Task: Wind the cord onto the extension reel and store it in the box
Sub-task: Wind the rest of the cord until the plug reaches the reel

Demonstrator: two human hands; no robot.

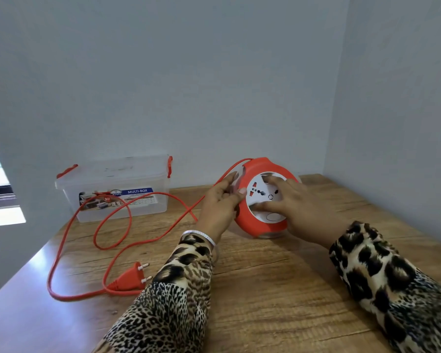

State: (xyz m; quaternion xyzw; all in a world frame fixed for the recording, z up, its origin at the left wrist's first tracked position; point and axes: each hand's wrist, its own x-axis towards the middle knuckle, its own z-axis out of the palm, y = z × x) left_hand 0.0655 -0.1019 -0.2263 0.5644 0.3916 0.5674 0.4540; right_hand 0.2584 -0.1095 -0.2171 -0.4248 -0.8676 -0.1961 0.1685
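Cord (117,220) lies mostly unwound across the wooden table (278,289), looping in front of the box (117,189) and ending at the plug (130,277) near my left sleeve, so I judge the winding barely begun. My left hand (218,205) grips the edge of the reel (262,200), thumb curled onto its orange rim where the cord enters. My right hand (293,202) rests on the white socket face, fingers spread and fairly straight, grasping nothing. The reel stands tilted on the table, right of the box and apart from it. The box sits by the wall with its lid on; storing is not yet done.
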